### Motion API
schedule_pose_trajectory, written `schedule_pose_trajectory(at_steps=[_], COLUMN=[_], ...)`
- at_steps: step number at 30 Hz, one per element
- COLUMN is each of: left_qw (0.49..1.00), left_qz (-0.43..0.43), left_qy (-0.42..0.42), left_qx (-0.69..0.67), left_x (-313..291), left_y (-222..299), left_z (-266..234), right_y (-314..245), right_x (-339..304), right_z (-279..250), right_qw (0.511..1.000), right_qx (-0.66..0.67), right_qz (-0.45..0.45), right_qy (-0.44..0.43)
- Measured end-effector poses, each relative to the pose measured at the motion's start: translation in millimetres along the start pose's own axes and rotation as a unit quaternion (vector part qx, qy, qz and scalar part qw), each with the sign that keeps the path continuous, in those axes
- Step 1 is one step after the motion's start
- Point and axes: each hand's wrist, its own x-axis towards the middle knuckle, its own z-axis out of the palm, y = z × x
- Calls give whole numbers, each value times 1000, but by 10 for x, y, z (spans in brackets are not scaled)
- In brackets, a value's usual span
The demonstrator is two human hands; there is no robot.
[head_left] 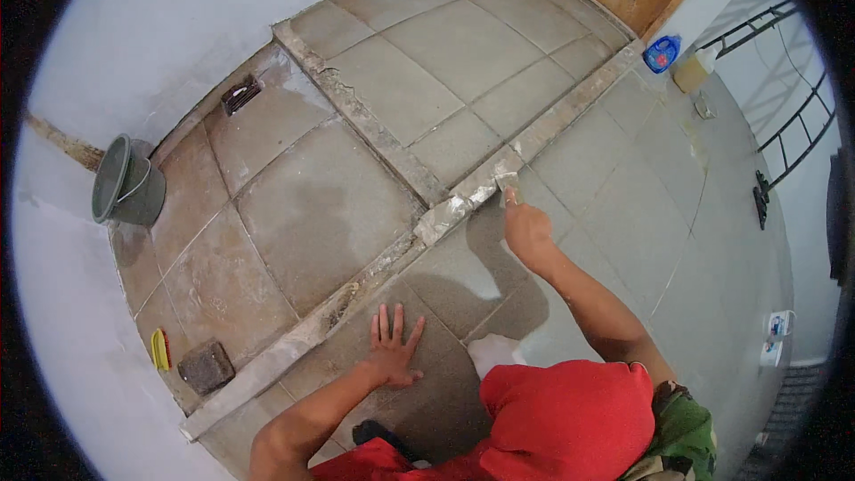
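Observation:
My right hand (528,230) is closed around the handle of a putty knife (508,182). The blade rests at a low raised curb (557,130) that runs diagonally across the tiled floor. White filler (456,207) is smeared on top of the curb, just left of the blade. On the near side of the curb, my left hand (392,349) lies flat on the grey tiles with its fingers spread, holding nothing. A second curb (361,116) meets the first close to the filler.
A grey bucket (153,191) stands by the left wall, and a dark brush-like object (240,94) lies beyond it. Lower left are a yellow brush (160,350) and a dark block (207,367). A blue bottle (662,54), a yellowish jug (693,71) and a black metal frame (788,138) stand right.

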Motion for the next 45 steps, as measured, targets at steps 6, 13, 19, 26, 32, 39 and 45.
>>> schedule_pose_trajectory(at_steps=[6,13,19,26,32,39,45], left_qw=[1000,1000,999,998,999,999,1000], left_qz=[6,9,14,20,-1,12,1], left_qy=[-2,-5,32,55,45,37,10], left_qx=[-4,-3,-6,-12,13,4,3], left_x=[16,20,58,58,79,74,4], left_y=[-17,-4,-63,-53,-58,-45,-5], left_z=[5,-36,166,173,206,157,20], right_y=[-52,-13,16,29,-21,38,25], right_x=[-74,-40,34,-18,-23,-27,-13], right_z=[-46,55,53,69,27,136,98], right_qw=[999,1000,1000,999,1000,999,999], right_qx=[-18,-5,12,27,6,22,18], right_qz=[3,-1,-8,-20,-21,-7,-21], right_qy=[-37,-20,-3,2,-13,29,22])
